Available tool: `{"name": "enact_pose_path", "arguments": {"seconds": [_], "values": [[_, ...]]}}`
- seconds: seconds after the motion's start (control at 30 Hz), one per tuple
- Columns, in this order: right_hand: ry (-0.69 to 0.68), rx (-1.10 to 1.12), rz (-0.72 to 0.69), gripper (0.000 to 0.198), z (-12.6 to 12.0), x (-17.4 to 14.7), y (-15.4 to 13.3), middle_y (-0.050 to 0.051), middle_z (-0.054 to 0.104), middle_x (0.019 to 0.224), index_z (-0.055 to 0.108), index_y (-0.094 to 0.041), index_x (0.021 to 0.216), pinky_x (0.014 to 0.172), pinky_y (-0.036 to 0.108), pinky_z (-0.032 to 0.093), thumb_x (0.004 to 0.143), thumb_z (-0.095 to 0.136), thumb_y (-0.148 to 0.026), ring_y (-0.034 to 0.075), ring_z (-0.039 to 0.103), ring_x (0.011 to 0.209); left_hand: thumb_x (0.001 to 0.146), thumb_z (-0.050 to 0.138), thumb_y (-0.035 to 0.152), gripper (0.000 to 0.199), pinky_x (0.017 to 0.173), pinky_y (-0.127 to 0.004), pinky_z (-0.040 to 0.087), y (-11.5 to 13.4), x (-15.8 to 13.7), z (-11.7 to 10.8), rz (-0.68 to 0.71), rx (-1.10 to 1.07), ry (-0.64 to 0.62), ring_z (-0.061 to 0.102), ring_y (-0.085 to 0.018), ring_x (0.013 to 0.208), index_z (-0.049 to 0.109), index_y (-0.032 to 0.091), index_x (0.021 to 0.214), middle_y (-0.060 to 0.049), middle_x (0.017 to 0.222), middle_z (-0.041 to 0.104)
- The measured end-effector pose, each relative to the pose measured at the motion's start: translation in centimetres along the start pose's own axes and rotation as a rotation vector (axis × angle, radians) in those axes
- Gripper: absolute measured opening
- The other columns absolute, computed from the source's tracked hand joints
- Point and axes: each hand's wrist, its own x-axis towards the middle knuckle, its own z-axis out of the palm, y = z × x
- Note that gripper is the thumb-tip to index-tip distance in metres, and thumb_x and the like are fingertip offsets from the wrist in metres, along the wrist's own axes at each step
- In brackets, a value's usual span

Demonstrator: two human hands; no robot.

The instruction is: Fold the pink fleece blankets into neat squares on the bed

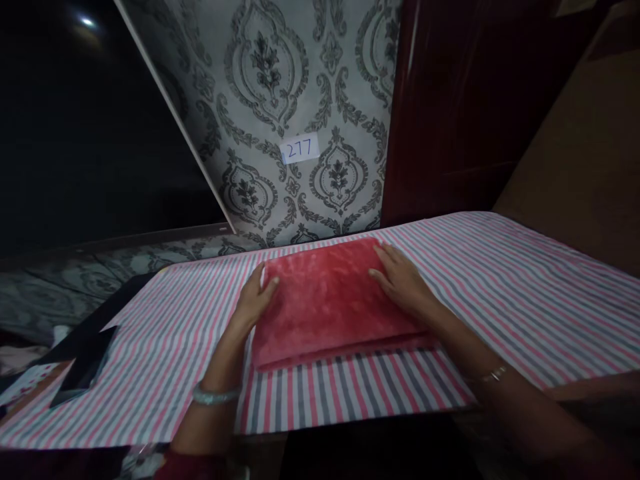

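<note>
A red plush cloth, folded into a thick flat rectangle, lies on a striped sheet. My left hand rests along the cloth's left edge, its thumb on top and its fingers pointing away from me. At the far right corner, my right hand lies on the cloth with its fingers stretched out and its thumb apart. Both hands touch the cloth without closing around it. The undersides of the fingers are hidden. Folded layers show along the near edge.
A dark flat object lies on the sheet at the left. Behind stands a patterned wall with a paper label reading 277. A large dark screen fills the upper left, and a dark red panel stands at the right.
</note>
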Motion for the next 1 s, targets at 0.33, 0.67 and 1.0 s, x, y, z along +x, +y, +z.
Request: {"name": "enact_pose_path", "arguments": {"seconds": [0.33, 0.67, 1.0], "values": [[-0.273, -0.312, 0.077, 0.063, 5.7, 8.5, -2.5, 0.019, 0.037, 0.161, 0.046, -0.015, 0.153, 0.119, 0.062, 0.012, 0.103, 0.036, -0.052, 0.035, 0.026, 0.151, 0.095, 0.049, 0.053, 0.07, 0.12, -0.067, 0.012, 3.5, 3.8, 8.6, 0.017, 0.895, -0.243, 0.016, -0.045, 0.154, 0.041, 0.021, 0.156, -0.019, 0.166, 0.029], [-0.161, -0.278, 0.043, 0.065, 8.8, 6.7, 0.6, 0.02, 0.048, 0.153, 0.049, -0.014, 0.151, 0.119, 0.061, 0.014, 0.103, 0.033, -0.056, 0.036, 0.035, 0.145, 0.098, 0.03, 0.062, 0.075, 0.118, -0.071, 0.013, -0.4, 2.9, 9.7, 0.011, 0.982, -0.26, 0.012, -0.046, 0.154, 0.031, 0.021, 0.161, -0.02, 0.168, 0.022], [-0.214, -0.334, 0.083, 0.065, 8.0, 6.5, -0.3, 0.017, 0.044, 0.157, 0.045, -0.013, 0.153, 0.121, 0.058, 0.011, 0.105, 0.029, -0.053, 0.035, 0.03, 0.148, 0.099, 0.031, 0.063, 0.072, 0.121, -0.067, 0.016, -0.2, 2.9, 9.9, -0.006, 1.034, -0.236, 0.016, -0.042, 0.155, 0.03, 0.027, 0.161, -0.014, 0.168, 0.025]]}}
